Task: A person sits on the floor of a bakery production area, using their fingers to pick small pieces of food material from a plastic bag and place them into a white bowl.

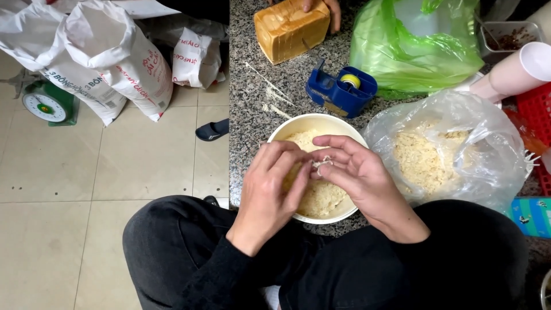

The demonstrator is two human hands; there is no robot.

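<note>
Two hands meet over the round cream plastic bowl (287, 131), my landmark. My left hand (268, 192) has fingers curled, pinching a small pale crumb clump (322, 163) from one side; my right hand (360, 175) is cupped palm-up with its fingertips pinching the same clump from the other. Both are grasping it, neither clenched fully nor released. The clump sits above the bowl's centre, over the heap of pale breadcrumbs (321, 198) filling it.

To do this well, I judge: rub gently between the fingertips, stay low over the bowl so bits fall inside, and break lumps small.

Counts, going outward from the bowl:
- one bowl, one crumb heap;
- one clear plastic bag of crumbs (442, 152) just right of it;
- one blue tape dispenser (340, 89) just beyond it;
- one square tan bread loaf (291, 30) further beyond, with another person's hand (328, 11) on it;
- one green plastic bag (416, 46) beyond-right;
- three white sacks (115, 60) well left on the floor;
- one green dial scale (47, 103) left of those;
- one dark slipper (212, 130) left of the bowl.
</note>
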